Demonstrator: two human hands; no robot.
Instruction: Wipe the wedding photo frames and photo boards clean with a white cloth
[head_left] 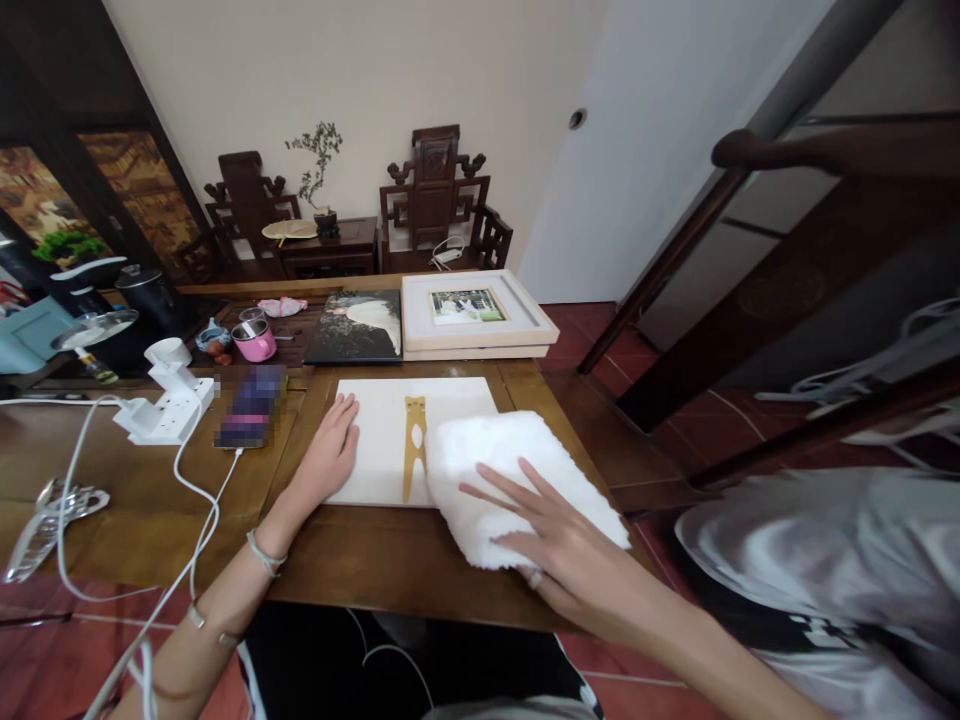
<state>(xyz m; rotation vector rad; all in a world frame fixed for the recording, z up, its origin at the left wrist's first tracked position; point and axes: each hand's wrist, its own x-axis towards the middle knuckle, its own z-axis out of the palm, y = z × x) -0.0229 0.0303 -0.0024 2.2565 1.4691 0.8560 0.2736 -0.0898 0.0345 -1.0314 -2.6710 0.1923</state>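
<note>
A white board (375,440) with a tan, long-bodied animal figure (414,430) on it lies flat on the wooden table, near its front edge. On the board's left edge rests my left hand (330,450), fingers stretched out and holding nothing. A fluffy white cloth (480,450) covers the board's right part and reaches past it over the table. My right hand (551,525) holds this cloth at its near right side. Some of its fingers are spread over the top, and a ringed finger shows at the cloth's near edge. The cloth hides what lies under it.
Behind the board lie a dark photo panel (356,330) and a light-framed picture (480,310). To the left are a phone (253,408), a white power strip (171,415) with cables, a pink cup (255,342) and a metal clamp-like object (56,520).
</note>
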